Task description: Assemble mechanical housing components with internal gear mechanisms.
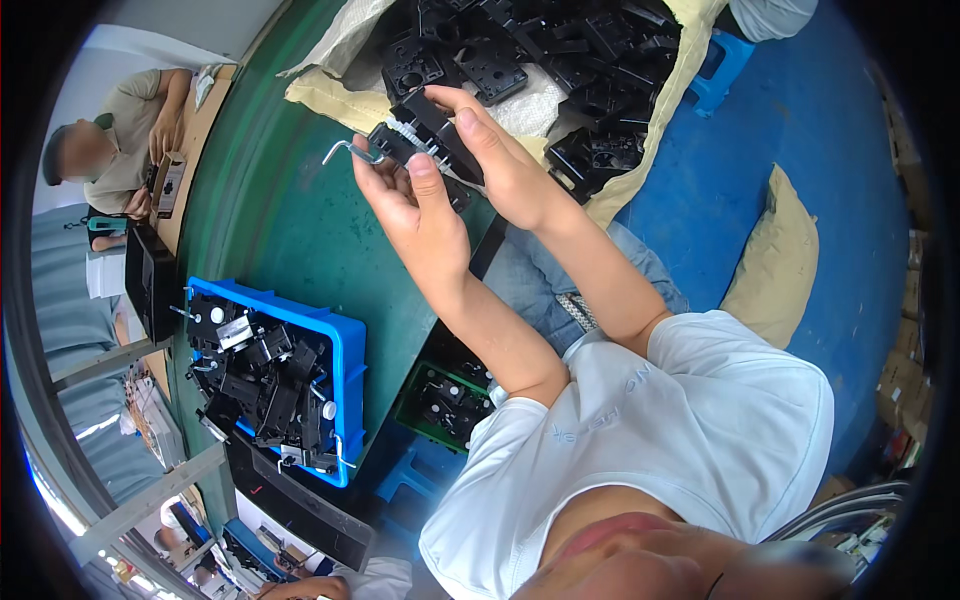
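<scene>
Green table [320,220], hand-held black mechanism [447,138]

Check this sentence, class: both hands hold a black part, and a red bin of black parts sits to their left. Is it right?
No: the head view shows that bin is blue. The left hand and right hand do hold a black part.

A factory workshop, as far as I can tell, handling small parts in bulk.
I see black parts [265,385] filling a blue crate [352,380] at left and heaped in an open sack [692,40] at top centre, around a green table [310,220]. At upper left I have a co-worker [140,118] at another bench [206,130], with one more person [380,578] at the bottom edge. Along the right rim I make out stacked cartons [900,385] beyond the blue floor [700,220].
</scene>
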Demonstrator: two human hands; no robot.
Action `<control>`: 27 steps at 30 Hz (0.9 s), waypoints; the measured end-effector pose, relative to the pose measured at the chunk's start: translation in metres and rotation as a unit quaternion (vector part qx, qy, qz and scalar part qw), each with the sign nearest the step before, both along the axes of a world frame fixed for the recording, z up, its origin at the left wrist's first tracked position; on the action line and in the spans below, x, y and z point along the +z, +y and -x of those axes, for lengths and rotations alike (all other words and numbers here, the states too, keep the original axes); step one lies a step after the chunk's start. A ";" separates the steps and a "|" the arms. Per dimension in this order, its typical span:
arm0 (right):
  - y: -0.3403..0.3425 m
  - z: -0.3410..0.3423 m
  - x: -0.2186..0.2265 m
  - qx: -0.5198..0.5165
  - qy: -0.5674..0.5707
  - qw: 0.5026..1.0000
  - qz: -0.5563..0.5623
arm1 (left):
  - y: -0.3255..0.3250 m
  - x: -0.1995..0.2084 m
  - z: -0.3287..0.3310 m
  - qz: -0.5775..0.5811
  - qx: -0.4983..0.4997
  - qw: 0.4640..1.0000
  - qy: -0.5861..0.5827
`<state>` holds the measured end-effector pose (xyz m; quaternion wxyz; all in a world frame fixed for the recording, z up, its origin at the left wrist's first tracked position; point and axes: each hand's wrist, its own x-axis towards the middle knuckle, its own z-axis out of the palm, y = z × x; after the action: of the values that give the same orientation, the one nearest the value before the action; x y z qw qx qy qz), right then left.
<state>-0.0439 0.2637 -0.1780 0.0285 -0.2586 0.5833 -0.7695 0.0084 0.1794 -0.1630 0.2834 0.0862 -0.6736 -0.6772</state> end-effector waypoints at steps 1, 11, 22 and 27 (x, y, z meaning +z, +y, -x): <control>0.000 0.001 -0.001 0.000 0.005 1.000 -0.004 | 0.001 0.001 -0.001 0.007 0.004 1.000 -0.006; -0.004 -0.002 -0.004 0.003 0.005 1.000 -0.004 | 0.005 0.004 -0.001 0.048 0.032 0.998 -0.033; 0.001 -0.002 -0.005 0.003 0.033 0.999 0.037 | 0.013 0.005 0.000 0.051 0.012 0.999 -0.011; -0.001 -0.003 -0.003 0.008 0.027 0.999 0.038 | 0.009 0.000 -0.001 0.106 0.044 0.993 -0.011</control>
<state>-0.0412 0.2623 -0.1811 0.0089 -0.2847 0.5523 -0.7835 0.0089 0.1888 -0.1631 0.3130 0.0932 -0.7399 -0.5881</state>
